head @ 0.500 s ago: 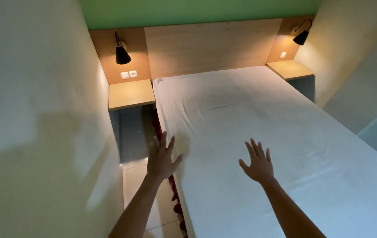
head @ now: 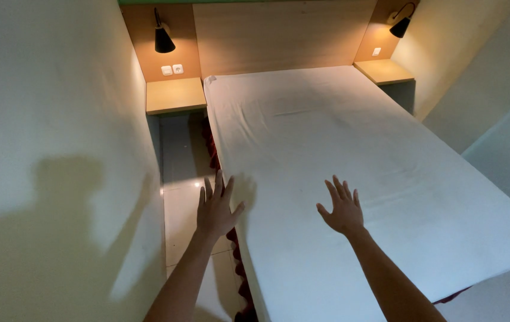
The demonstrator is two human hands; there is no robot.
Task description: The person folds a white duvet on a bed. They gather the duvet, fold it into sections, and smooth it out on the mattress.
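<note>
Both hands are reaching out over the near left part of a bed covered by a white sheet (head: 350, 155). The left hand (head: 216, 209) is hovering palm down with its 5 fingers spread wide, its grip empty, right above the bed's left edge, so that part of it is lying over the tiled floor (head: 177, 179) in the narrow gap beside the wall (head: 58, 119). The right hand (head: 343, 210) is also spread wide and holding nothing, and it is sitting further in, over the sheet itself. Whether either palm is touching the fabric I cannot tell; both seem just above it.

The sheet's long axis is running away from the person toward the wooden headboard (head: 278, 36), so most of the sheet is lying ahead of and to the right of both hands. The left hand is the nearer one to the left edge, where a strip of dark red fabric (head: 240, 262) is showing below the sheet; the right hand is nearer the sheet's middle. 2 black wall lamps, one at the left (head: 162, 37), are shining over small shelves flanking the headboard.
</note>
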